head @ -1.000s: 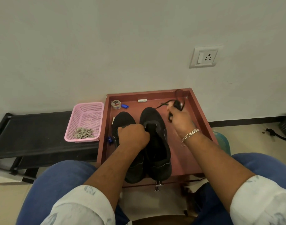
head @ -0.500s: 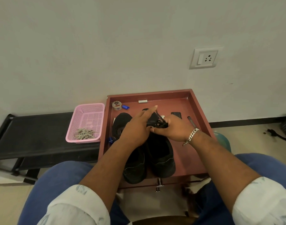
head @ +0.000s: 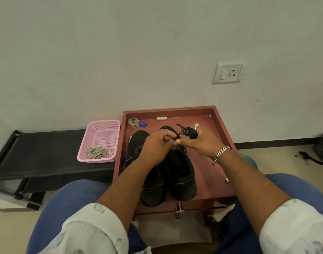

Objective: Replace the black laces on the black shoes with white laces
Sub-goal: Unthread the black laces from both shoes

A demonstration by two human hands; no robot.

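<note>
Right hand (head: 199, 142) bunching black lace (head: 189, 133), left hand (head: 157, 143) pinching its strand at frame centre over the shoes (head: 179, 169); could knot or slip loose.

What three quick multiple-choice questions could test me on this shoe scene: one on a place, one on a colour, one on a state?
1. Where do the pale laces lie?
A. in the basket
B. on the shoes
C. on the floor

2. What colour is the basket?
A. blue
B. pink
C. green

3. What is the right hand doing?
A. resting flat
B. gripping a bunched black lace
C. holding tape

Answers: 1 A, they sit piled in its near end. 2 B, its mesh walls are pink. 3 B, the black lace bulges from its curled fingers.
</note>
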